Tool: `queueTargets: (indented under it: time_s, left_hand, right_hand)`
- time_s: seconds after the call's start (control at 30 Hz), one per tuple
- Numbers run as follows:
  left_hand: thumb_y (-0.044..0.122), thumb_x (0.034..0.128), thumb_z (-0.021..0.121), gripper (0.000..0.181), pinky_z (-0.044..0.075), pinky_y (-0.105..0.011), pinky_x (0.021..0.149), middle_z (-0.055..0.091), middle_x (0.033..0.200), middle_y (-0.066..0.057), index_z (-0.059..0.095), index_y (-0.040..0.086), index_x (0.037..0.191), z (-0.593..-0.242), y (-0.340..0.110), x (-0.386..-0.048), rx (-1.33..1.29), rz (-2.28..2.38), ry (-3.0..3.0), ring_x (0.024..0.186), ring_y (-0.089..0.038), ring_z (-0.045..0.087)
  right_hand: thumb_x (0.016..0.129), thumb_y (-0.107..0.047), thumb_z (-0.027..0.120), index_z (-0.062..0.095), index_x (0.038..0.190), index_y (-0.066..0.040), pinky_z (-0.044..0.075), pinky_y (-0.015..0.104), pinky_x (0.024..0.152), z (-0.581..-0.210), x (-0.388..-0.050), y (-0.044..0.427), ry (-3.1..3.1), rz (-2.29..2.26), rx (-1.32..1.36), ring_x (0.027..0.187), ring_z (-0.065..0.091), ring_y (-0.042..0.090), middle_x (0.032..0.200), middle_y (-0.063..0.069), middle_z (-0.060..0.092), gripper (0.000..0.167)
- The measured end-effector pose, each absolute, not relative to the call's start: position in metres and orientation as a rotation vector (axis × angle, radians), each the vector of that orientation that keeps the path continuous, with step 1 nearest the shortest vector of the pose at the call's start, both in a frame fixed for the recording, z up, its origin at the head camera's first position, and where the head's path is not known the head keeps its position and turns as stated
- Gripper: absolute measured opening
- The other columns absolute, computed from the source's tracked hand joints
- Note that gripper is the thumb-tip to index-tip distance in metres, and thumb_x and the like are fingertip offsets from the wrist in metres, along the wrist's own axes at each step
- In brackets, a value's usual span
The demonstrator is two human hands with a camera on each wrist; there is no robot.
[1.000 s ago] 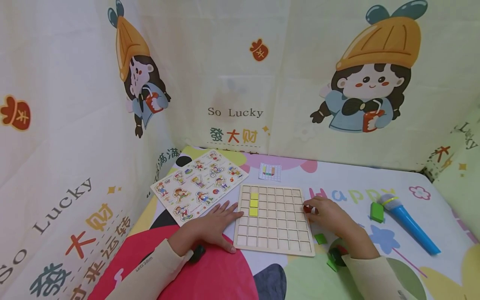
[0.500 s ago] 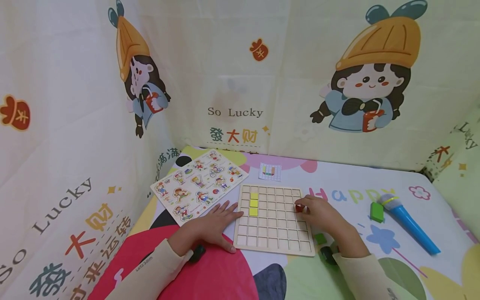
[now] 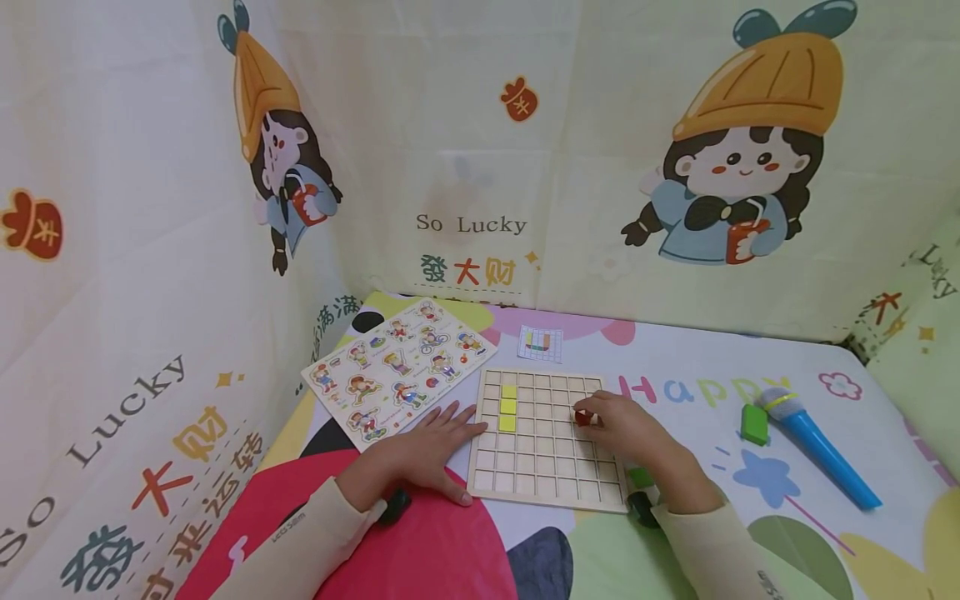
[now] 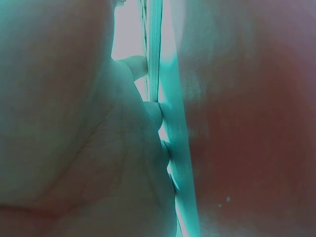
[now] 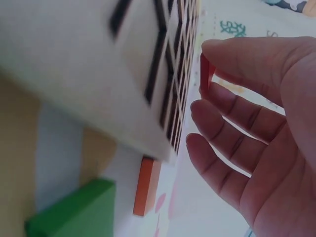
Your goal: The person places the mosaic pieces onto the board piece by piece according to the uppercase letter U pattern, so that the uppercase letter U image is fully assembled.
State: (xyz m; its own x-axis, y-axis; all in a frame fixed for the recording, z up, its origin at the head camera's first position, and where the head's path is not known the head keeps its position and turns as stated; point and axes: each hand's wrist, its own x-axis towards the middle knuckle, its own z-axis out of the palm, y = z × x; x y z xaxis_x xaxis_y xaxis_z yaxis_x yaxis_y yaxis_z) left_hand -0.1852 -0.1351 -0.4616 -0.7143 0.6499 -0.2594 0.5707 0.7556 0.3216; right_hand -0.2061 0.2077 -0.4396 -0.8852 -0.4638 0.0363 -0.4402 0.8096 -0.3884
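Observation:
Over the right part of the wooden grid board (image 3: 547,493), the right hand (image 3: 637,429) pinches a small red piece (image 3: 582,417). The right wrist view shows that red piece (image 5: 205,74) between the thumb and index finger of the hand (image 5: 266,118), its other fingers loosely bent. Three yellow squares (image 3: 507,407) sit in one column at the board's left. Fingers spread, the left hand (image 3: 423,454) lies at the board's left edge, fingertips and thumb by the rim. The left wrist view is filled mostly by the palm (image 4: 98,148).
Behind the board lies a small card (image 3: 540,344) with a coloured U-shaped pattern. A picture puzzle board (image 3: 397,371) is at the left. On the right are a green block (image 3: 753,425) and a blue toy microphone (image 3: 828,462). An orange piece (image 5: 146,187) and a green one (image 5: 74,212) lie beside the board.
The right hand has moved left with the red piece, from beside the board's right edge to over its cells. The left hand has stayed where it was.

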Motion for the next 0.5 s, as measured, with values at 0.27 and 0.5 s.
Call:
queueTargets:
  time_s: [0.27,0.5]
  left_hand:
    - [0.069,0.0689,0.073,0.108,0.006,-0.049,0.116,0.009,0.163,0.000,0.023,0.028,0.156,-0.462,-0.135,-0.185,0.925,0.313,2.594,0.148,-0.027,-0.001]
    - [0.070,0.0693,0.072,0.108,0.007,-0.049,0.116,0.009,0.163,-0.001,0.023,0.028,0.156,-0.462,-0.135,-0.185,0.940,0.304,2.596,0.148,-0.028,-0.001]
  right_hand:
    - [0.085,-0.016,0.077,0.071,0.110,-0.011,0.052,0.033,0.076,-0.437,-0.202,0.195,2.942,-0.575,-0.739,0.084,0.055,0.014,0.097,-0.004,0.061,0.027]
    - [0.085,-0.014,0.076,0.071,0.106,-0.013,0.051,0.031,0.074,-0.438,-0.202,0.183,2.935,-0.546,-0.817,0.081,0.054,0.012,0.092,-0.006,0.060,0.022]
